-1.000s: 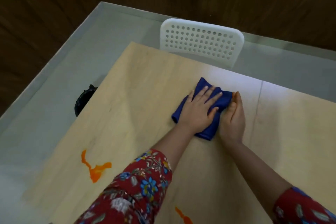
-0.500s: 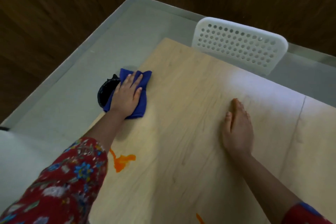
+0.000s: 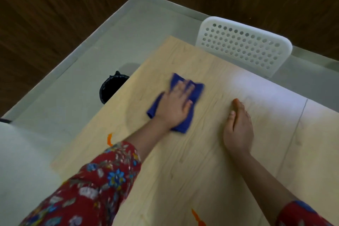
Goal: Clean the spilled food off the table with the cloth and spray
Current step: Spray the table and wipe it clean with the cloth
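Off the left edge of the worktop point(image 3: 201, 170), at about ten o'clock from the left hand, a black-lined bin point(image 3: 111, 88) stands on the grey floor. Just inside that edge, at eight o'clock from the same hand, an orange smear of food point(image 3: 109, 139) lies on the pale wood, beside the red flowered sleeve point(image 3: 102, 180). The left hand point(image 3: 176, 110) lies flat on the blue cloth point(image 3: 196, 90), fingers straight and slightly spread, pressing it to the worktop. The crumpled, blurred cloth sticks out past the fingertips at twelve o'clock and under the wrist at six. A second orange smear point(image 3: 198, 219) shows at the bottom border, at six o'clock from the cloth. At three o'clock from the cloth, near but apart, the right hand point(image 3: 238, 126) rests on bare wood, fingers straight and together, holding nothing. A white chair point(image 3: 244, 46) with a holed back stands at the far edge, at one o'clock.
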{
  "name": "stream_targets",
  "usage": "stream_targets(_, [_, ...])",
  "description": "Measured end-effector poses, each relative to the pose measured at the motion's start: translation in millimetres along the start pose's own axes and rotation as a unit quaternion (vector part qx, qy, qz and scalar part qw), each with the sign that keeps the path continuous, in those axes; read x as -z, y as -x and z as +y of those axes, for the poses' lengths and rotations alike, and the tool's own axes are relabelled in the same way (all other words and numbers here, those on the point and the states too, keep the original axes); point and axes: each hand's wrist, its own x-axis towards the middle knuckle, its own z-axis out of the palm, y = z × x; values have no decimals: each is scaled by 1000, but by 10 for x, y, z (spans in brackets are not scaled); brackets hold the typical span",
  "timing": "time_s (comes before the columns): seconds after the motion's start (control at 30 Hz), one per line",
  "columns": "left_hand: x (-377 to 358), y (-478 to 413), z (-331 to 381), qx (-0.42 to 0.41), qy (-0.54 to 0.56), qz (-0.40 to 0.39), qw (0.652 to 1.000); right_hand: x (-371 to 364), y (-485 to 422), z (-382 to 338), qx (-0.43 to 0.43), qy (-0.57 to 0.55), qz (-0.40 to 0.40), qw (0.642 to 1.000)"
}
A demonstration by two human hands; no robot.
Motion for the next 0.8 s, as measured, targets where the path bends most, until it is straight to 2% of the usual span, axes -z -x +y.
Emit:
stream_targets(0.07, [-86, 445, 330, -141, -6, -47, 989, 28, 28, 34, -9, -57, 9, 998])
stream_targets(0.13, [-4, 748, 119, -197, 11, -62, 978, 46, 47, 34, -24, -103, 24, 994])
stream_targets(0.17, [23, 795, -70, -177, 12, -46, 983, 57, 57, 36, -32, -120, 29, 992])
stream_targets(0.2, [55, 762, -303, -122, 1, -31, 992, 40, 40, 20, -37, -129, 39, 990])
stream_targets(0.27, [128, 587, -603, 50, -16, -10, 999, 35, 30, 8, -45, -146, 63, 986])
stream_targets(0.33, [134, 355, -520, 157, -31, 5, 987, 25, 1, -34, -69, -180, 66, 979])
stream_targets(0.4, [60, 241, -136, 156, -22, 9, 987, 85, -12, -83, -84, -228, 42, 969])
stream_targets(0.53, [-221, 591, 908, 22, 12, -8, 1000, 500, 77, 54, -103, -307, -12, 946])
stream_targets(0.57, [-245, 804, 1086, -5, 9, -19, 1000, 618, 180, 150, -97, -280, -6, 955])
stream_targets(0.67, [-228, 1248, 1067, -49, 13, -36, 998, 970, 651, 640, -81, -60, 30, 994])
stream_targets(0.73, [-201, 1278, 890, -13, 0, -25, 1000, 1144, 965, 923, -70, 34, 34, 996])
stream_targets(0.8, [-177, 1105, 805, 71, -11, -14, 997, 1198, 1146, 1079, -47, 40, 48, 997])
